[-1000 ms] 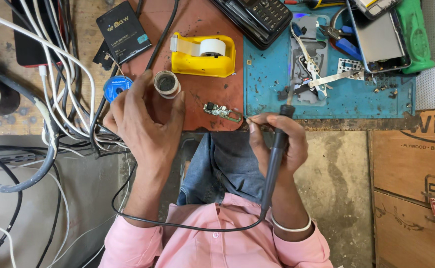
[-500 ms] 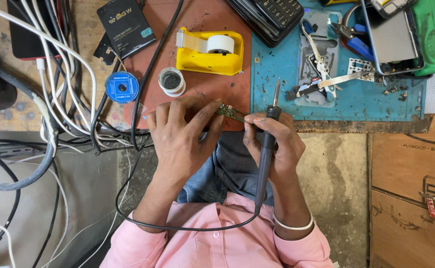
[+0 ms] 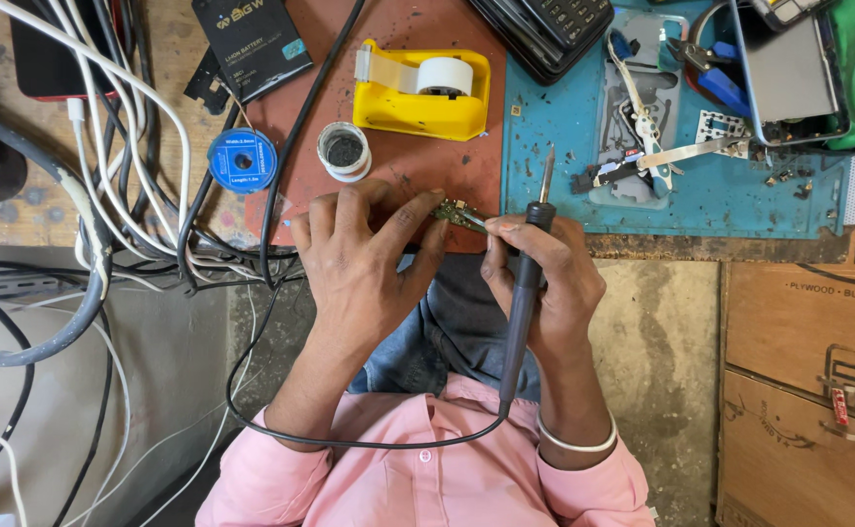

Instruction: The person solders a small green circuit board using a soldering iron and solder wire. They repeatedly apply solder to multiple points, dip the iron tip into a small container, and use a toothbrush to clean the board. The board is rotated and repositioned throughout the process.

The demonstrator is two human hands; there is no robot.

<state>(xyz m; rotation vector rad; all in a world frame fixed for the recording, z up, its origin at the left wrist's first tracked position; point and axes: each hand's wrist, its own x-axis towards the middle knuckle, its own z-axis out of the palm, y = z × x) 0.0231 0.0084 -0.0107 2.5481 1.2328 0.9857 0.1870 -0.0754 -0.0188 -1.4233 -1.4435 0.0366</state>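
Green circuit board (image 3: 458,213) pinched between both hands' fingers, right hand (image 3: 542,283) also gripping soldering iron (image 3: 525,293).

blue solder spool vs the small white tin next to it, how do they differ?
The blue solder spool is a flat blue disc with a dark centre hole; the white tin is a smaller, open white-walled pot with dark contents. The spool lies among cables; the tin sits nearer the yellow tape dispenser. Both are round, and neither hand touches them.
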